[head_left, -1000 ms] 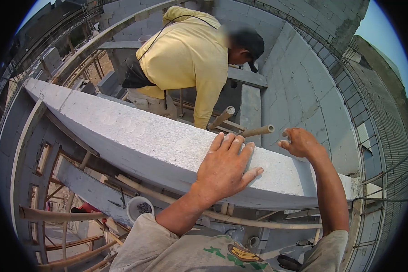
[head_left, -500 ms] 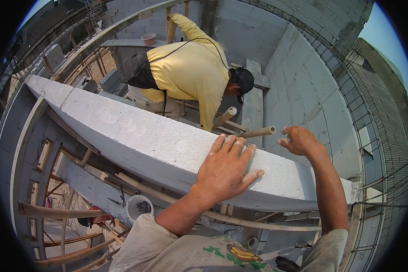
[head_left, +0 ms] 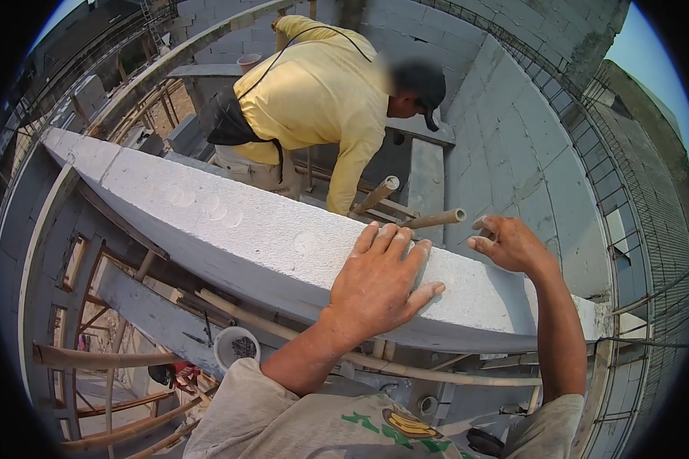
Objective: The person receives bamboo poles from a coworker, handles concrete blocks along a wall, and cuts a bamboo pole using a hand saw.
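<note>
Plainly, my feed showed a white, grainy block wall [head_left: 207, 205] under the open left hand [head_left: 377, 284]; whether the curled right hand [head_left: 514, 248] gripped anything, I couldn't tell.

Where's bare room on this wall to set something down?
Widest: the wall top, between the joint near its left end and the left hand. Smaller: between that hand and the right forearm. Crowded: beyond the left fingertips, poles and the co-worker's sleeve.

Yellow-shirted person [head_left: 306, 99], pinkish tub [head_left: 248, 61], white bucket [head_left: 223, 348].
</note>
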Available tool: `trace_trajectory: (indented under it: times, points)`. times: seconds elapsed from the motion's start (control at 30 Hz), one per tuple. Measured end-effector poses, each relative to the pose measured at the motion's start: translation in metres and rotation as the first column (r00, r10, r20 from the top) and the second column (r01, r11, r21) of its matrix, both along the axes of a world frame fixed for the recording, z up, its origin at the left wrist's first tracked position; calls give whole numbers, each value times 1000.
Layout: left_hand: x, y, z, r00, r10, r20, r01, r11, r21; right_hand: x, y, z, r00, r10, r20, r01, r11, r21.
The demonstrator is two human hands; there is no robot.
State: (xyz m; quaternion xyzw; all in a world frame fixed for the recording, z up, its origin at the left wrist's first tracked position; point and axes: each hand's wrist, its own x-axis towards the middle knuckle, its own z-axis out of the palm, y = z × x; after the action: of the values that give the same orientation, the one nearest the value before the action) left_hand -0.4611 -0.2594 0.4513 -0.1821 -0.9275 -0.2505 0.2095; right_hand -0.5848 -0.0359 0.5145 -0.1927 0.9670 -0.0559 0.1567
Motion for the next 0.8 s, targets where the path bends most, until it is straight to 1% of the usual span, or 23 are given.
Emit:
trace_trajectory:
  times: [0.1,0.2,0.3,0.4,0.5,0.6,0.7,0.8]
  points:
    - [0,1,-1,1000,12,4,-12,1000,-3,7,4,-5,996,57,-70,-56,998,23]
    - [0,2,-1,998,46,-48,-47,999,-22,4,5,-9,994,37,-104,-26,994,104]
    - [0,2,1,999,33,-41,-33,999,1,-4,13,-16,967,104,-233,-78,990,119]
    - [0,3,1,998,37,-48,-38,999,-6,-17,15,-14,928,97,-361,-71,994,83]
    - [-1,3,3,998,29,-48,-30,999,-12,-23,-2,1,926,17,-377,0,999,44]
    - [-1,3,4,999,27,-42,-27,1000,1,-35,-15,10,902,-11,-431,1,1000,-23]
    - [-2,4,4,999,32,-27,-32,999,-12,-47,-21,14,750,119,-651,-95,993,72]
    - [-2,3,5,1000,27,-8,-27,999,-28,-34,-31,29,581,269,-768,-222,960,168]
